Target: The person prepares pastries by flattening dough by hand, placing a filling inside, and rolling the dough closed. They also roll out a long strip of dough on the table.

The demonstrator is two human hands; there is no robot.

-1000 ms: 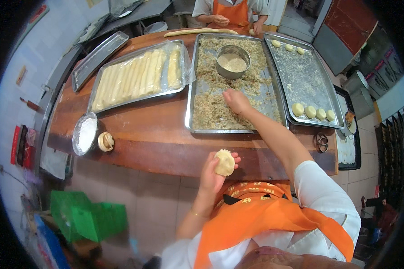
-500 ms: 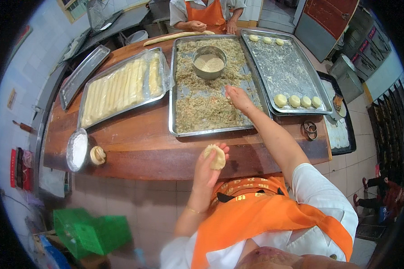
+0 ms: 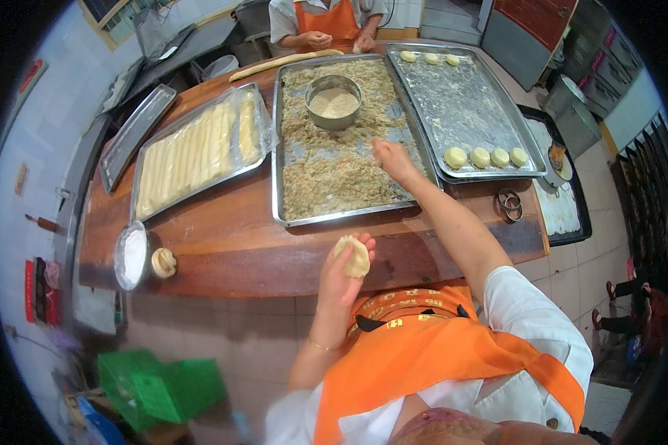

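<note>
My left hand holds a flat, round, pale dough wrapper upright in front of the table's near edge, thumb across its near side. My right hand is over the right part of a large metal tray spread with crumbly, greenish-brown filling. Its fingers are curled together, and whatever is inside them is hidden. Beyond that hand, a round metal bowl of pale, grainy stuff sits in the same tray.
Left is a tray of dough strips under plastic; a bowl of white powder and dough pieces lie nearer. Right, a floured tray bears several dough rounds, with metal ring cutters below. Opposite, a co-worker handles dough.
The whole view has shifted slightly. My right hand's fingers have curled in more over the filling. My left hand still holds the dough wrapper. The co-worker's hands have moved a little.
</note>
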